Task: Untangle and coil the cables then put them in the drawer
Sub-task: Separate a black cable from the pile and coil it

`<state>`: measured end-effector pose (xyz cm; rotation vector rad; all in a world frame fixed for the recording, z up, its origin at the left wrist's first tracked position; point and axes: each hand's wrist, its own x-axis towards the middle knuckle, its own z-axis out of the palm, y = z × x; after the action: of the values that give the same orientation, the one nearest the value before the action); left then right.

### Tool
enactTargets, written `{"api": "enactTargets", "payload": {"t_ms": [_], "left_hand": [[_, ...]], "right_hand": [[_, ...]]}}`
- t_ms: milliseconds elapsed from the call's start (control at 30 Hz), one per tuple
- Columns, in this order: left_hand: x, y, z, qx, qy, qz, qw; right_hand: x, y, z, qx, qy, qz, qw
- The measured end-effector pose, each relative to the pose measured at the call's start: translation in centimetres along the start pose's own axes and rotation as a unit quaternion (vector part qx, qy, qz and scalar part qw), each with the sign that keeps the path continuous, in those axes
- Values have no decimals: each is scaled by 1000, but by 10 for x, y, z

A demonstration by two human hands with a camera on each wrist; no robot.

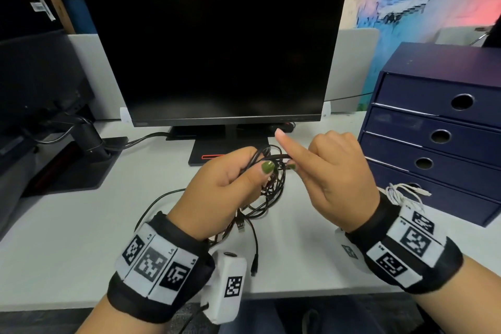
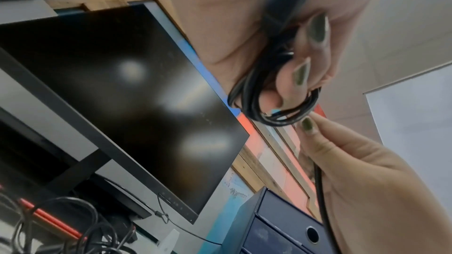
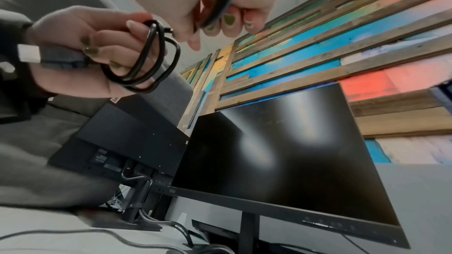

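While the left hand [image 1: 225,184] grips several loops of the black cable [image 1: 268,184] at frame centre, the right hand [image 1: 336,171] pinches 1 strand beside it, index finger extended. Loose cable trails onto the white desk [image 1: 67,225]; the blue drawer unit [image 1: 439,127] stands at right.

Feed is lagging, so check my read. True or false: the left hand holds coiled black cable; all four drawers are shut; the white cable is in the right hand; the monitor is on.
1. The left hand holds loops of black cable: true.
2. All four drawers of the blue drawer unit are shut: true.
3. The white cable is in the right hand: false, it lies on the desk by the drawers; that hand pinches black cable.
4. The monitor is on: false, its screen is dark.
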<state>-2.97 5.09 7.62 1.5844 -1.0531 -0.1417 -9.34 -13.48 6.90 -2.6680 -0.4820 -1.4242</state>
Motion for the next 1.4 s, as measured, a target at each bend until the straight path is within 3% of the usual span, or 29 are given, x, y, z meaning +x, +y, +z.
{"api": "enactTargets", "payload": {"t_ms": [133, 267, 400, 533, 767, 900, 1000, 1167, 1233, 1300, 1400], "left_hand": [[1, 1, 3, -40, -7, 5, 999], [1, 6, 8, -65, -23, 22, 997], [3, 18, 17, -99, -27, 51, 993], [5, 22, 18, -88, 2, 89, 992], [9, 15, 17, -49, 72, 84, 993], [10, 10, 14, 36, 94, 83, 991], [10, 3, 15, 113, 97, 66, 987], [14, -9, 12, 264, 88, 31, 960], [16, -15, 9, 331, 71, -12, 941], [15, -20, 7, 364, 43, -53, 929], [10, -22, 7, 327, 4, -97, 940]], "right_hand": [[0, -4, 8, -36, -31, 13, 999], [2, -14, 11, 33, -4, 108, 994], [5, -25, 10, 228, -22, 235, 945], [4, -29, 16, 277, -103, 320, 900], [1, -39, 22, 336, -198, 332, 858], [-8, -43, 24, 298, -248, 315, 867], [-8, -42, 17, 256, -245, 277, 893], [-8, -35, 12, 137, -320, 189, 918], [-8, -27, 9, 94, -301, 161, 935], [-7, -15, 5, 54, -236, 130, 962], [-1, -2, -5, 30, -184, 54, 981]]}}
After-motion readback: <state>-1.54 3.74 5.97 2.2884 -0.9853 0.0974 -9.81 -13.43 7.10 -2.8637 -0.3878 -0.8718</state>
